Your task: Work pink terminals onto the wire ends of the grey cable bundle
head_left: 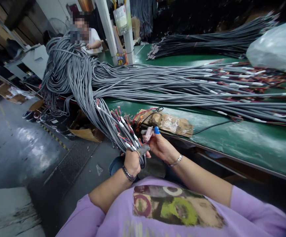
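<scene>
My left hand (pixel 132 162) is wrapped round a bundle of grey cables (pixel 123 133) at its near end, where the cables bend over. Grey covering is on its thumb. White sleeves and thin coloured wires (pixel 119 115) stick out of the cables just beyond this hand. My right hand (pixel 161 146) is close beside the left thumb, its fingers drawn together near the wire ends. A blue cover (pixel 156 130) caps one of its digits, and a whitish wrap (pixel 148 134) is on another. Whatever lies between the right fingertips is too small to make out.
More grey cables (pixel 143 79) lie along the green table (pixel 256 141). A wooden block (pixel 179 125) with wires sits at its edge. Beyond are a dark cable bundle (pixel 197 44), a plastic bag (pixel 276 47) and a white post (pixel 107 29). Another person (pixel 93 39) is at the far left.
</scene>
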`<state>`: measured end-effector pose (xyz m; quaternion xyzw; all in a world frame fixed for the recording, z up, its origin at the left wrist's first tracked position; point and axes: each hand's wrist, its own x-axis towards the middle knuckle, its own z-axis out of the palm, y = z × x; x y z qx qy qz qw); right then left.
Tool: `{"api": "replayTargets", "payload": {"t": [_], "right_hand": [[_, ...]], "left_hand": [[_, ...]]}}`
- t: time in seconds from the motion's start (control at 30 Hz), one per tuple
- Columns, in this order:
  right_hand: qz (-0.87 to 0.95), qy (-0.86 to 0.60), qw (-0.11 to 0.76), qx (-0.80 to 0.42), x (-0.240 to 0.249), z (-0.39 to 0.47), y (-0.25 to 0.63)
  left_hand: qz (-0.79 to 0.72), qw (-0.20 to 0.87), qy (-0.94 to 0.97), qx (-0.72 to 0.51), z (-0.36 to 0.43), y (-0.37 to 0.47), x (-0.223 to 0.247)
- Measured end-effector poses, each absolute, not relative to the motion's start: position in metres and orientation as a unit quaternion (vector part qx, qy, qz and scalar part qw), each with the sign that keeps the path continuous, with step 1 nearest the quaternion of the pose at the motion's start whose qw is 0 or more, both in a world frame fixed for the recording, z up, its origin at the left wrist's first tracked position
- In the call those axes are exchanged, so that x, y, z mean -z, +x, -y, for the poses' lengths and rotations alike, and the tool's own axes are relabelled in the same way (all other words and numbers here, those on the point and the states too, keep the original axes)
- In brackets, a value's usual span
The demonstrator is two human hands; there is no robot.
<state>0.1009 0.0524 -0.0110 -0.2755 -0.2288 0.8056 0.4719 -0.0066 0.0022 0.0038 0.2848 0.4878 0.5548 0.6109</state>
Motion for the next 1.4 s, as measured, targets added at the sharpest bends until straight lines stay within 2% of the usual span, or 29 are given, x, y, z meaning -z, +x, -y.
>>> {"api": "replayTargets", "payload": {"t": [0.17, 0.37, 0.8, 0.93, 1.13, 1.27, 1.4], "right_hand": [[0.251, -0.299, 0.446, -0.805, 0.013, -0.04, 0.113], [0.414, -0.31, 0.404, -0.755, 0.004, -0.022, 0.115], [0.451, -0.378, 0.46, -0.665, 0.0, -0.013, 0.116], [0.466, -0.351, 0.435, -0.686, 0.008, -0.013, 0.119], [0.281, -0.344, 0.429, -0.787, 0.016, -0.035, 0.121], [0.277, -0.301, 0.397, -0.822, 0.008, -0.048, 0.116], [0.385, -0.38, 0.46, -0.703, 0.006, -0.048, 0.113]], "left_hand": [[-0.487, 0.597, 0.301, -0.562, 0.006, -0.011, -0.003], [-0.5, 0.573, 0.328, -0.561, 0.01, -0.013, 0.002], [-0.505, 0.568, 0.282, -0.586, 0.007, -0.014, 0.001], [-0.506, 0.574, 0.259, -0.59, 0.005, -0.015, -0.001], [-0.485, 0.592, 0.256, -0.591, 0.005, -0.012, -0.009], [-0.489, 0.597, 0.25, -0.585, 0.003, -0.009, -0.012], [-0.495, 0.597, 0.244, -0.582, 0.0, -0.008, -0.012]]}}
